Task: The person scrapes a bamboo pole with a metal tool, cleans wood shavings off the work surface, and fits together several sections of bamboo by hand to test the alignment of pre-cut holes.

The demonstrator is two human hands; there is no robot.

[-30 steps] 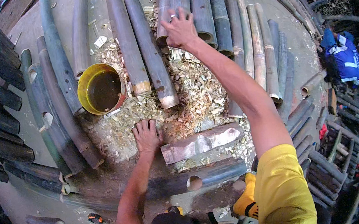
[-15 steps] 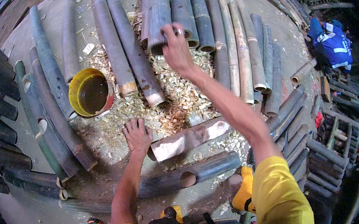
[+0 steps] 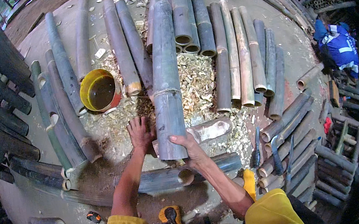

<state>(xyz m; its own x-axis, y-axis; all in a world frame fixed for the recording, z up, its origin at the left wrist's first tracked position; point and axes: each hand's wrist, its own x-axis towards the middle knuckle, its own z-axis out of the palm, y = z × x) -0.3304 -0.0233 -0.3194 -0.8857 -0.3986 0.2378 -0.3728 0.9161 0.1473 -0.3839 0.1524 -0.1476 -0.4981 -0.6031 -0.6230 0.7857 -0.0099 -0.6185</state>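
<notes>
A thick grey bamboo pole [image 3: 164,69] lies lengthwise in front of me, its near end in the grip of my right hand [image 3: 188,149], thumb on top. The fingers underneath are hidden. My left hand [image 3: 140,133] rests palm down with fingers stretched out, just left of that pole, over the wood chips [image 3: 196,81]. Under the pole's near end runs a crosswise bamboo piece [image 3: 211,129] with a pale cut face. Closer to me is a darker bamboo pole [image 3: 152,183] with a round hole.
A yellow bucket [image 3: 84,96] holding dark liquid stands at left. Several bamboo poles [image 3: 232,56] lie to the right, others [image 3: 64,108] to the left. Long-bladed tools [image 3: 277,156] rest near my right foot. A person in blue [image 3: 337,48] is at far right.
My right hand has taken hold of the thick bamboo pole and drawn it toward me from the far pile, across the pale-faced piece. The left hand stays nearly in place.
</notes>
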